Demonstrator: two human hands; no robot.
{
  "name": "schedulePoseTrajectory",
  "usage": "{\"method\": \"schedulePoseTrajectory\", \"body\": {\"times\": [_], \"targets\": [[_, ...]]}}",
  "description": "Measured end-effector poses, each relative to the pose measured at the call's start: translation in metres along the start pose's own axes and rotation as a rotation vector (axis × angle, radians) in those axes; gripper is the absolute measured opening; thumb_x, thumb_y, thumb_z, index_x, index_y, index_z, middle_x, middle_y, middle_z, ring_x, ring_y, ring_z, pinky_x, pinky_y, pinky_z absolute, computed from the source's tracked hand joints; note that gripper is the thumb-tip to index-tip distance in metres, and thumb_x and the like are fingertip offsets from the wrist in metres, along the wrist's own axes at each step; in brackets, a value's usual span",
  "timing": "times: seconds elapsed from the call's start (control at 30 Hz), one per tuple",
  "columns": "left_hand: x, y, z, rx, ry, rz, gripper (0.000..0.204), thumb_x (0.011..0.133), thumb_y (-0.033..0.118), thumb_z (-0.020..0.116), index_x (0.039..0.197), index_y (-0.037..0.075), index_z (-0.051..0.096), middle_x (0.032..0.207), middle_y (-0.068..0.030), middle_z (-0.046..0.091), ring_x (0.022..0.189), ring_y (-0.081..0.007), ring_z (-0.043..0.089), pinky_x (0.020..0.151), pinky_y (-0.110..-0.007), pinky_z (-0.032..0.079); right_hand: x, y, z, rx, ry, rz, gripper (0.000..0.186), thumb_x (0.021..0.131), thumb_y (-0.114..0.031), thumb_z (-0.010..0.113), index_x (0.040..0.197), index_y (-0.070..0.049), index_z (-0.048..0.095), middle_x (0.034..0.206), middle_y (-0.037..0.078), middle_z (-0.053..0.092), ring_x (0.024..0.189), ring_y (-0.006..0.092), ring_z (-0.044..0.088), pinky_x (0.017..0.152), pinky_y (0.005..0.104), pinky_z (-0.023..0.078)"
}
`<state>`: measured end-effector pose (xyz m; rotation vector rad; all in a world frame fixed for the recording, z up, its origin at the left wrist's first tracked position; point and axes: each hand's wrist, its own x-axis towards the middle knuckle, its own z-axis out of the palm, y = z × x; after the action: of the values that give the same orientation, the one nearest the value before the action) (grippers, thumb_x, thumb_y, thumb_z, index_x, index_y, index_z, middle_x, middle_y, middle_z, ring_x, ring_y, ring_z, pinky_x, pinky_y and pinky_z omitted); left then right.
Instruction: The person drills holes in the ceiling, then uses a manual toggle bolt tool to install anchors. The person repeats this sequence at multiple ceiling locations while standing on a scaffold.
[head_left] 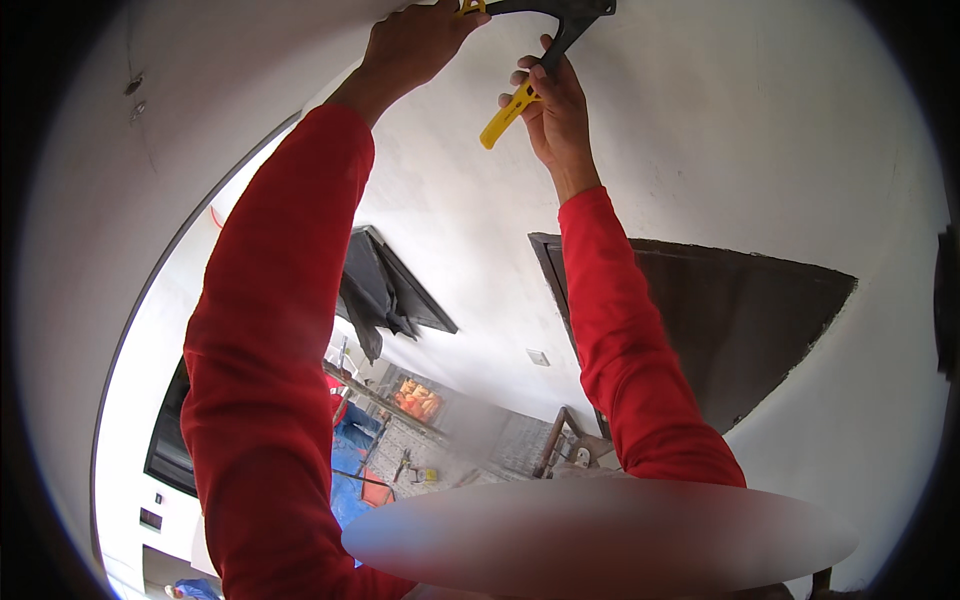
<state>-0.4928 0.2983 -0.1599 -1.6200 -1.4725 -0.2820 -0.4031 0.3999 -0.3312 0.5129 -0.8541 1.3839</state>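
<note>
Both my arms, in red sleeves, reach up toward a white plastered surface (700, 120). My left hand (425, 35) is at the top edge, its fingers closed on the upper yellow part of a black-and-yellow hand tool (569, 32). My right hand (555, 115) is lower and to the right, wrapped around the tool's other yellow grip, just below its curved black section. The tool's upper end lies at the frame's edge, so I cannot tell exactly what it touches.
Dark openings (730, 320) and hanging dark sheeting (385, 290) are on the white wall. Below are scaffold bars (390, 405), scattered tools (425, 473), blue sheeting (345, 480), a person in jeans (355, 425) and another person in blue (195, 588) at lower left.
</note>
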Motion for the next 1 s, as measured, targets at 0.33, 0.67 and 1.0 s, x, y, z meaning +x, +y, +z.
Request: {"method": "schedulePoseTrajectory", "body": {"times": [0.33, 0.67, 1.0], "targets": [[-0.002, 0.004, -0.004, -0.229, -0.026, -0.079, 0.048, 0.102, 0.047, 0.055, 0.12, 0.002, 0.052, 0.101, -0.025, 0.072, 0.098, -0.0456, 0.069, 0.086, -0.056, 0.052, 0.087, 0.023, 0.019, 0.451, -0.325, -0.073, 0.068, 0.096, -0.059, 0.063, 0.146, -0.015, 0.047, 0.141, 0.012, 0.059, 0.138, 0.0256, 0.051, 0.112, 0.0543, 0.042], [-0.044, 0.026, 0.013, 0.284, 0.226, -0.003, 0.123, 0.066, 0.057, 0.09, 0.154, -0.003, 0.027, 0.146, -0.0236, 0.042, 0.138, -0.0413, 0.04, 0.114, -0.06, 0.03, 0.094, 0.023, 0.026, 0.384, -0.088, -0.065, 0.065, 0.097, -0.065, 0.057, 0.133, -0.011, 0.058, 0.104, 0.006, 0.072, 0.108, 0.0212, 0.067, 0.09, 0.0402, 0.051], [-0.017, -0.003, 0.012, 0.195, 0.094, 0.092, 0.064, 0.078, 0.038, 0.084, 0.125, 0.007, 0.054, 0.114, -0.015, 0.068, 0.095, -0.0326, 0.071, 0.078, -0.048, 0.056, 0.122, 0.033, 0.046, 0.523, 0.113, -0.194, 0.047, 0.096, -0.055, 0.066, 0.095, -0.008, 0.064, 0.069, 0.008, 0.066, 0.059, 0.02, 0.065, 0.067, 0.0335, 0.059]]}}
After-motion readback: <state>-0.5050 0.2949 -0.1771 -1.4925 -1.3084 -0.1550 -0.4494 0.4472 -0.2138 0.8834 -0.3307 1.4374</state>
